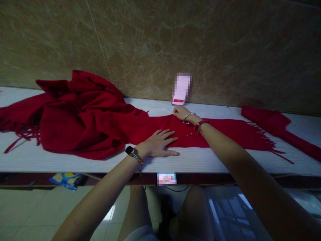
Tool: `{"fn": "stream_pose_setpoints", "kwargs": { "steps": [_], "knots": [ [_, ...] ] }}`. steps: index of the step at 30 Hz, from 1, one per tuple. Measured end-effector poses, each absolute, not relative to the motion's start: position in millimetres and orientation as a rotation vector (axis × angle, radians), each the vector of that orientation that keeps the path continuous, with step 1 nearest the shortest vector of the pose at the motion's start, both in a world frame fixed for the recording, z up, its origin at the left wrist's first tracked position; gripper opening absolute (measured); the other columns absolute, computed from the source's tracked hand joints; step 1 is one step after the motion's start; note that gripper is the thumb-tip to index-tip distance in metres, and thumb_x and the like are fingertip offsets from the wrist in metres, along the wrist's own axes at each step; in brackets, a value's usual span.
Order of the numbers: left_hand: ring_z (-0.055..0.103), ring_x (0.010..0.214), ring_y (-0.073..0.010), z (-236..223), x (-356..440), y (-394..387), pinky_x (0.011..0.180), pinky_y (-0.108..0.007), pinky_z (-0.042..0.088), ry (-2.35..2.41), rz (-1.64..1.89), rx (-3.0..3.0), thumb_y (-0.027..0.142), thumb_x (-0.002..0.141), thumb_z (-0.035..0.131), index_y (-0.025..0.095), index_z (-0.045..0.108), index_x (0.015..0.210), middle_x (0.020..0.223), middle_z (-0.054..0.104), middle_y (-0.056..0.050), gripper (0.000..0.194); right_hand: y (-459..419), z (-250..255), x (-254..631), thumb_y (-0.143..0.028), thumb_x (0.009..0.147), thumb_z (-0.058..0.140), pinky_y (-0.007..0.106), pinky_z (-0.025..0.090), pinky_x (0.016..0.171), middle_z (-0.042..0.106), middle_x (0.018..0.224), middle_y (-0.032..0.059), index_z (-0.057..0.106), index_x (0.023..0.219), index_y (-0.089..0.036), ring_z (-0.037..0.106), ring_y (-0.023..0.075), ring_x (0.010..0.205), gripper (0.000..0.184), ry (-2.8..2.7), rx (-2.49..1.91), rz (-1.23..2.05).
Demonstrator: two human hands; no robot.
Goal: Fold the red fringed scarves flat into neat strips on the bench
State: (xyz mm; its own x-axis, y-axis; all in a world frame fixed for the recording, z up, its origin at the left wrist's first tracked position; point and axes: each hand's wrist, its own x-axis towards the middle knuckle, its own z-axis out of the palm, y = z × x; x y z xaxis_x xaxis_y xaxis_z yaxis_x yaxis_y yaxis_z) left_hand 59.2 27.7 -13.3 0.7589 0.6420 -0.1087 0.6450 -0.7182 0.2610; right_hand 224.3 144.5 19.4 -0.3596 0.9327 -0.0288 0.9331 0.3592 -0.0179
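A red fringed scarf (225, 134) lies stretched along the white table, its fringe at the right end and a rumpled heap at the left. My left hand (160, 144) rests flat on the scarf near its front edge, fingers spread. At the scarf's far edge, my right hand (180, 113) is closed with the fingers curled under; whether it pinches the cloth edge is hidden. Some tiny pale specks (190, 134) lie on the red cloth between my hands.
A phone (179, 88) with a blurred screen leans against the marbled wall (150, 43) behind the table (200, 160). Another strip of red cloth (268, 122) lies at the right. Below the front edge are a second blurred screen (167, 178) and a blue-and-yellow packet (66, 180).
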Motion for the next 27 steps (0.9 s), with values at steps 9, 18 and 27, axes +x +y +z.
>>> {"fn": "stream_pose_setpoints", "kwargs": {
  "steps": [9,18,27],
  "knots": [
    [0.002,0.140,-0.0345,-9.9,60.8,23.9,0.107,-0.063,0.002,1.104,0.002,2.587,0.073,0.080,0.031,0.028,0.034,0.140,0.153,0.015,-0.008,0.075,150.9,3.3,225.2,-0.011,0.086,0.045,0.026,0.041,0.075,0.069,0.101,0.0107,0.064,0.099,-0.013,0.061,0.0181,0.091,0.023,2.630,1.729,-0.050],
    [-0.002,0.139,-0.0406,-3.9,56.8,23.1,0.104,-0.067,0.003,1.155,-0.095,2.505,0.073,0.079,0.033,0.033,0.034,0.140,0.155,0.010,-0.007,0.072,146.1,-16.4,237.8,-0.017,0.092,0.039,0.028,0.039,0.086,0.063,0.112,0.0138,0.059,0.108,-0.011,0.057,0.0190,0.103,0.026,2.760,1.686,0.062],
    [0.049,0.120,-0.0244,-4.6,54.5,29.2,0.102,-0.043,0.036,0.840,0.192,2.793,0.025,0.089,0.048,0.019,0.063,0.112,0.124,0.059,-0.009,0.029,142.9,-0.6,245.6,-0.032,0.096,0.034,0.027,0.038,0.072,0.070,0.098,0.0129,0.062,0.105,-0.013,0.063,0.0208,0.091,0.035,2.648,1.841,0.176]
  ]
}}
